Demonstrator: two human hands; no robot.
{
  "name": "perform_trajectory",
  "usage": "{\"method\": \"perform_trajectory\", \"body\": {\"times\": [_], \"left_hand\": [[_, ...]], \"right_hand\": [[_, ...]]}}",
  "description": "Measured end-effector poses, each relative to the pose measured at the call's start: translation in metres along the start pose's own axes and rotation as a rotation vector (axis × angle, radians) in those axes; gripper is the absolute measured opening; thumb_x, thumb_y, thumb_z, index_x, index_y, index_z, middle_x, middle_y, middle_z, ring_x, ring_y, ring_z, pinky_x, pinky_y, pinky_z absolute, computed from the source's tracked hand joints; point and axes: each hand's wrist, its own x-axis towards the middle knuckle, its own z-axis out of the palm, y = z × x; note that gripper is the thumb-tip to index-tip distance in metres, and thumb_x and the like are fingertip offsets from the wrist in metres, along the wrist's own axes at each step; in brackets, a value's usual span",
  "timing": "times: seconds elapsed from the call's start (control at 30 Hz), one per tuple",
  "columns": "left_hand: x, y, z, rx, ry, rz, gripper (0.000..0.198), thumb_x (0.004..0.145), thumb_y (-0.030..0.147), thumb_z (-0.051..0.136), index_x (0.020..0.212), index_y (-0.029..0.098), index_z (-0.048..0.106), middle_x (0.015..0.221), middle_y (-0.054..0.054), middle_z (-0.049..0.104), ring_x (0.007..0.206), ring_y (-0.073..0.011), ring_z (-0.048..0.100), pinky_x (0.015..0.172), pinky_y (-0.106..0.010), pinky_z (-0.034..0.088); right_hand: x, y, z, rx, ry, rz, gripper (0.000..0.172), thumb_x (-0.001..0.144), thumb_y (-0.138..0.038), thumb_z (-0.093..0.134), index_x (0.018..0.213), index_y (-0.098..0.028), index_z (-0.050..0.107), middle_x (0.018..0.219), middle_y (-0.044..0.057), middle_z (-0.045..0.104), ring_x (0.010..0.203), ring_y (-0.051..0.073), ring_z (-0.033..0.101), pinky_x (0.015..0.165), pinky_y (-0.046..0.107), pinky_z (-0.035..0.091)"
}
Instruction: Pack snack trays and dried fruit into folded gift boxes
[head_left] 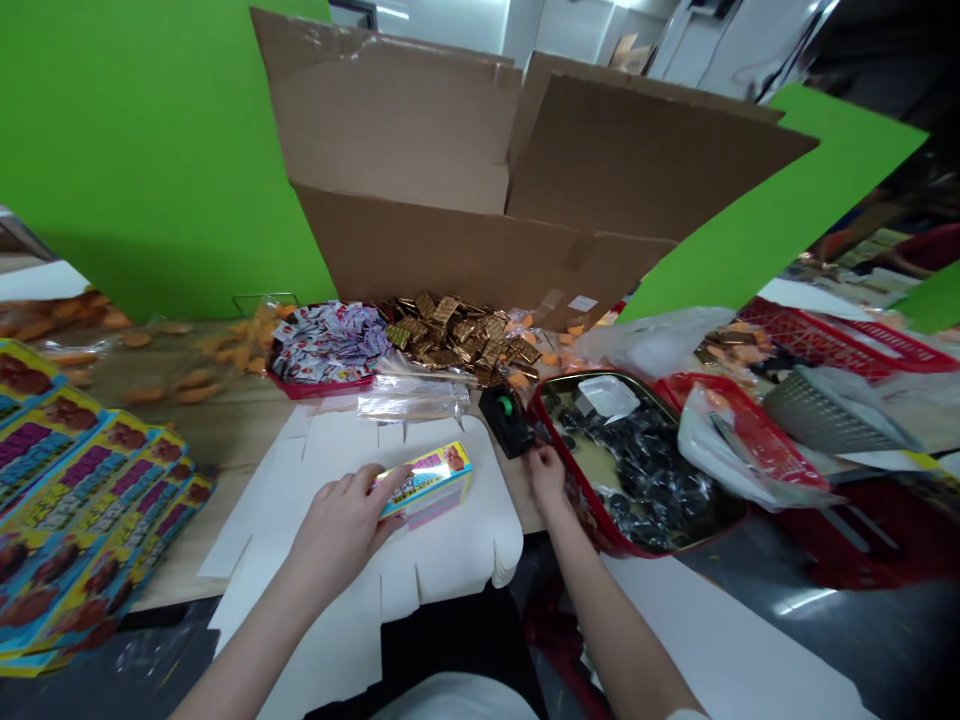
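My left hand [341, 525] grips a yellow printed carton [426, 490] lying on its side on a flat white die-cut cardboard blank [450, 565]. My right hand [546, 475] sits at the near rim of a red-edged tray [570, 500] holding black sachets. Its fingers are bunched, and whatever they may hold is hidden. A black device with a green button [506, 420] stands just beyond those fingers. Behind the blank lies a clear plastic bag [412, 400].
A large open cardboard box [480, 200] stands at the back, with gold packets [457, 335] and a red tray of small sachets [326, 345] before it. Stacked printed cartons [82, 500] lie left. Red baskets [825, 340] and a white plastic bag [720, 450] sit right.
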Motion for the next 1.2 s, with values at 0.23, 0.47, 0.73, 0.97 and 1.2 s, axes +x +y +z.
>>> {"method": "perform_trajectory", "body": {"times": [0.23,0.47,0.73,0.97,1.2], "left_hand": [[-0.022,-0.002,0.004,-0.098,0.278,0.209,0.039,0.090,0.027,0.050,0.129,0.024,0.050,0.118,-0.011,0.055,0.107,-0.0253,0.052,0.090,-0.041,0.042],[-0.031,0.001,0.009,-0.254,0.372,0.235,0.022,0.091,0.014,0.050,0.111,0.018,0.058,0.112,-0.008,0.060,0.107,-0.0186,0.054,0.093,-0.033,0.045],[-0.037,0.004,-0.005,-0.342,0.285,0.200,0.029,0.093,0.015,0.041,0.117,0.017,0.056,0.109,-0.011,0.057,0.107,-0.0216,0.052,0.089,-0.037,0.046],[-0.015,0.017,-0.012,-0.347,0.190,-0.039,0.026,0.094,0.035,0.045,0.109,0.028,0.066,0.099,-0.007,0.053,0.092,-0.0208,0.050,0.081,-0.039,0.044],[0.002,0.034,-0.013,-0.296,0.197,-0.208,0.021,0.077,0.036,0.069,0.088,0.021,0.060,0.101,-0.004,0.059,0.096,-0.0243,0.049,0.080,-0.037,0.042]], "right_hand": [[-0.053,-0.034,0.001,0.150,0.102,0.140,0.030,0.081,-0.050,0.049,0.080,-0.020,0.052,0.067,0.001,0.053,0.061,0.016,0.051,0.056,0.030,0.048],[-0.135,-0.138,0.023,0.383,-0.538,0.088,0.050,0.082,-0.040,0.057,0.129,-0.022,0.051,0.069,-0.001,0.061,0.056,0.013,0.053,0.053,0.027,0.048],[-0.148,-0.152,0.066,0.335,-0.385,0.052,0.061,0.084,-0.032,0.054,0.141,-0.017,0.036,0.070,-0.002,0.061,0.067,0.014,0.058,0.060,0.026,0.046],[-0.150,-0.137,0.066,0.374,-0.400,0.112,0.064,0.085,-0.033,0.055,0.142,-0.019,0.030,0.071,-0.002,0.064,0.063,0.014,0.059,0.056,0.024,0.047],[-0.172,-0.128,0.053,0.341,-0.442,0.168,0.075,0.089,-0.033,0.048,0.150,-0.021,0.006,0.067,-0.004,0.063,0.053,0.013,0.056,0.055,0.026,0.050]]}}
